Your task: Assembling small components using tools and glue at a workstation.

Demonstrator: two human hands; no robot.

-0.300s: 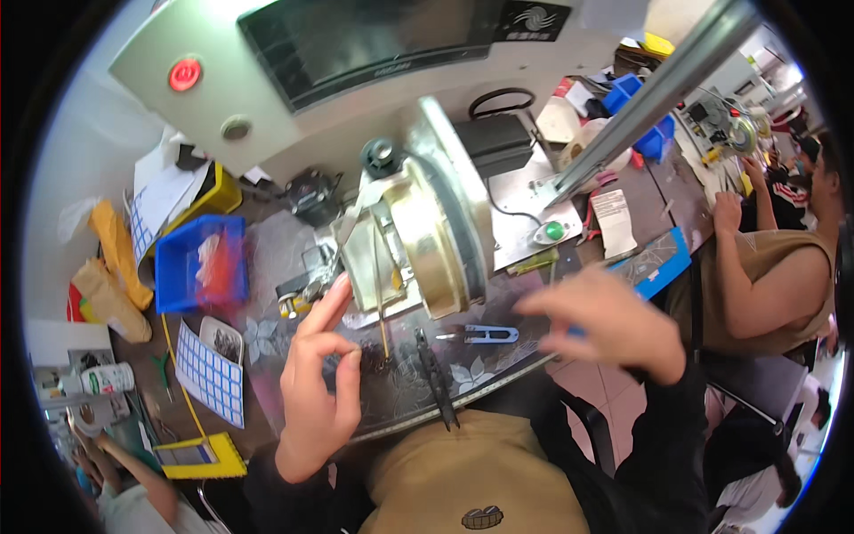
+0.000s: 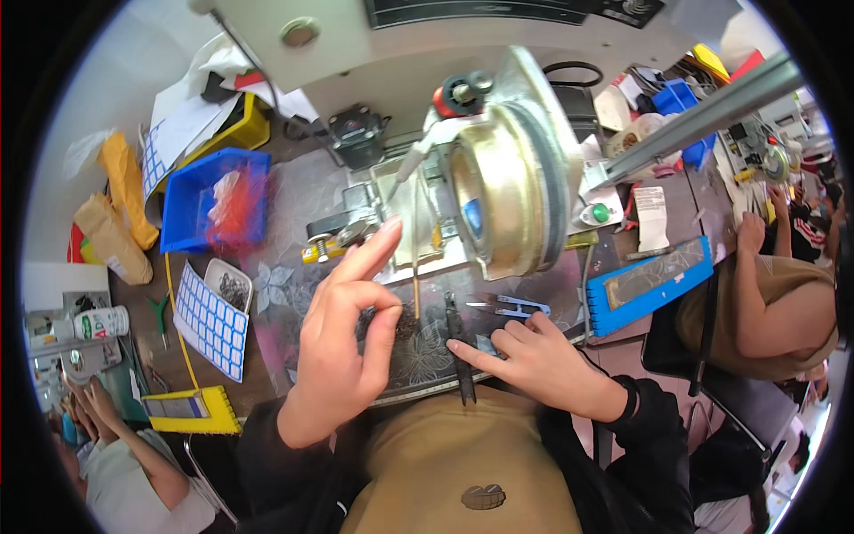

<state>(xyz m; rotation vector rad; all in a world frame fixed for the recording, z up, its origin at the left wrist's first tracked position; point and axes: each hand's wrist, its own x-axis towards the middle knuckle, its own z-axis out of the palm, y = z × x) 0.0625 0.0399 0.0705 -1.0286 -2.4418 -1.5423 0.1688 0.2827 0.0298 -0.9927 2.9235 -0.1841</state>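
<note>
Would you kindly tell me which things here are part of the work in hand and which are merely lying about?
In use: left hand, small dark part, right hand, black tweezers, brass-coloured machine.
Lying about: blue bin, blue snips, sticker sheet, white bottle.

small dark coil part (image 2: 402,322) pinched upright at worktop edge; black tweezers (image 2: 459,351) flat beside, pointing away.
</note>
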